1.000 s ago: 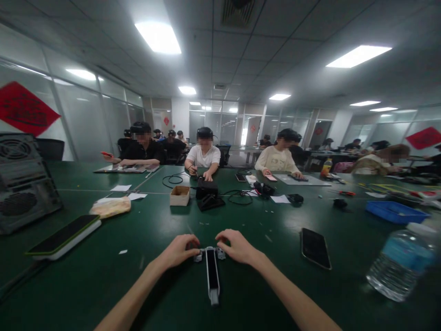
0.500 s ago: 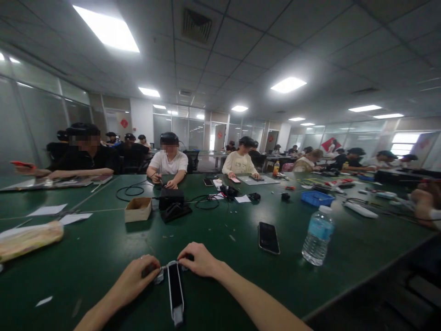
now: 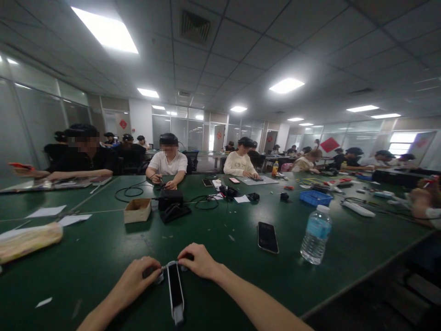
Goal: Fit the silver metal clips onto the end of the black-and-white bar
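Note:
A long, narrow device [image 3: 176, 290] with a black face and a white frame lies on the green table in front of me, its length pointing towards me. At the left of its far end, my left hand [image 3: 139, 275] is closed, with thumb and fingertips pinching a small pale grey piece [image 3: 160, 277]. On the other side, my right hand [image 3: 200, 261] is closed too, its fingers pinched at the device's far right corner. What the right fingertips grip is mostly hidden under them; a bit of grey shows below.
A phone [image 3: 268, 237] and a water bottle [image 3: 316, 235] stand to the right. Further off are a cardboard box [image 3: 138, 211], a black device [image 3: 171, 201], cables and a blue tray [image 3: 315, 198]. A plastic-wrapped package [image 3: 31, 241] lies left. Several people sit around the table.
My hands and the device stay almost in place. Across the table, the person in the cream top has drawn a hand from the pink-edged phone towards the other hand.

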`<action>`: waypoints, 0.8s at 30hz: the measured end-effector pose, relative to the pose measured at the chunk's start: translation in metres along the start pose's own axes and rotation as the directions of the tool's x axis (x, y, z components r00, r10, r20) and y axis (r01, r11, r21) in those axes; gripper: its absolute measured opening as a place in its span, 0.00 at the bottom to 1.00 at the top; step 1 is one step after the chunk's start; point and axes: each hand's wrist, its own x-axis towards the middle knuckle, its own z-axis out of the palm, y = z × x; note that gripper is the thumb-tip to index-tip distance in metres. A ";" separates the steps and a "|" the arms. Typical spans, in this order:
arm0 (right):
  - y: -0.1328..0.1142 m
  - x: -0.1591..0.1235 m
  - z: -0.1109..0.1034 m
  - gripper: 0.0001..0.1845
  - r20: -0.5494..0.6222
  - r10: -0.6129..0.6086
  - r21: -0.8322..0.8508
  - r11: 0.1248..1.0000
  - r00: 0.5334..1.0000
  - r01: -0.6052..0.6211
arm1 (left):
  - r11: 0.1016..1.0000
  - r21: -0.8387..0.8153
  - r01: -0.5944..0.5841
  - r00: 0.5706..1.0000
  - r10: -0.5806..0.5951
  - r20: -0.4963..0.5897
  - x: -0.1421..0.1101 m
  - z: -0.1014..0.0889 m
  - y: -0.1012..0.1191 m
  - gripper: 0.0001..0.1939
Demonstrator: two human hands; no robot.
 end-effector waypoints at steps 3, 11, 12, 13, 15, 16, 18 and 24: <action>-0.005 -0.003 -0.005 0.08 0.019 0.009 0.008 1.000 1.000 -0.009 | 1.000 0.019 -0.012 1.000 0.012 0.011 -0.001 -0.002 0.003 0.19; -0.003 -0.005 -0.006 0.10 0.039 -0.013 0.008 1.000 0.999 0.012 | 0.998 0.031 -0.063 0.998 0.063 -0.011 -0.001 -0.001 -0.003 0.19; -0.003 -0.005 -0.005 0.10 0.036 -0.011 0.009 1.000 0.999 0.011 | 0.998 0.033 -0.062 0.998 0.062 -0.012 -0.001 -0.001 -0.003 0.19; -0.002 -0.005 -0.005 0.10 0.034 -0.008 0.011 1.000 0.999 0.007 | 0.998 0.037 -0.058 0.998 0.059 -0.010 -0.001 0.000 -0.004 0.19; -0.001 -0.005 -0.004 0.09 0.029 -0.006 0.013 1.000 1.000 0.006 | 0.997 0.046 -0.056 0.998 0.056 -0.004 -0.001 0.000 -0.004 0.19; -0.001 -0.005 -0.003 0.09 0.025 -0.007 0.011 1.000 1.000 0.007 | 0.997 0.048 -0.059 0.998 0.059 0.000 -0.001 0.000 -0.004 0.19; 0.001 -0.005 -0.001 0.08 0.013 -0.015 0.004 1.000 1.000 0.015 | 0.997 0.042 -0.067 0.998 0.068 -0.003 -0.001 0.002 -0.006 0.19; 0.007 -0.003 0.006 0.08 -0.013 -0.044 -0.019 0.999 0.999 0.044 | 0.995 0.034 -0.089 0.995 0.090 -0.032 0.001 0.011 -0.016 0.17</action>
